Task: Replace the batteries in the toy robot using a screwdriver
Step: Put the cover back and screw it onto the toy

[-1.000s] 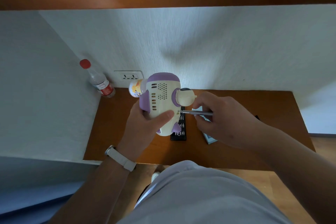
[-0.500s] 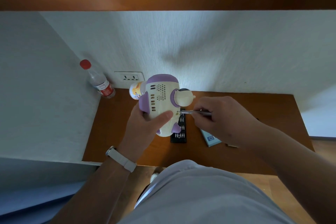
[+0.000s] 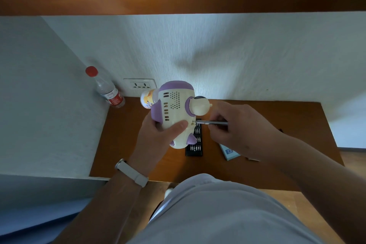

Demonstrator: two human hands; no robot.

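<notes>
Black bit tray on desk holds rows of bits. Your left hand wraps toy robot; right hand pinches screwdriver, tip at robot's back.

On the bench, the bottle stands in the far left corner, the bit tray lies mid-bench, and the small box lies to its right.

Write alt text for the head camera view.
A left hand holds a white-and-purple toy robot above a wooden desk while the right hand presses a screwdriver tip against its back. A bit case lies underneath.
</notes>
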